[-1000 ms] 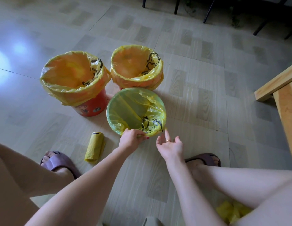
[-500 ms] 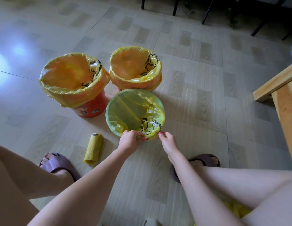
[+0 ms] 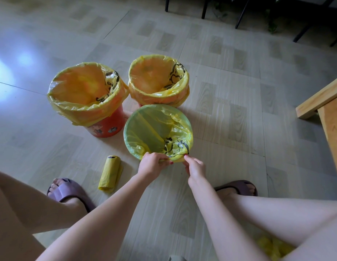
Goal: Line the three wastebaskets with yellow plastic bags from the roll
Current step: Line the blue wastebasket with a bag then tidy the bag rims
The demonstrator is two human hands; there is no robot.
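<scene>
Step in hand: the last of the three linings, by my reading; the bag's mouth is being folded over the near rim of the green wastebasket [image 3: 143,129], which stands nearest the person on the floor [image 3: 229,81].
Left hand [image 3: 153,164]: closed in a pinch on the bag's edge at the near rim, fingers curled over the plastic, knuckles toward the camera.
Right hand [image 3: 195,166]: fingertips pinched on the same edge just to the right of the left hand; the rest of the hand is loosely curled.
Yellow bag in the green wastebasket [image 3: 175,127]: spread inside, gathered and creased at the near right, where black print shows; the far rim looks covered already.
Left orange wastebasket [image 3: 105,125]: lined, its bag turned well down over the rim.
Far orange wastebasket [image 3: 158,80]: lined too, touching or nearly touching the green one; which, I cannot tell.
Roll of bags [image 3: 110,173]: lies on the floor just left of the left hand, beside a foot in a purple slipper [image 3: 69,191].
Wooden furniture [image 3: 325,110]: at the floor's right edge, well apart.
Next move: likely a pull outward and down on the pinched edge, then working the slack around the rim so the crumpled near-right part sits flat; the thin film calls for a gentle tug, lest it tear or tip the light basket.
</scene>
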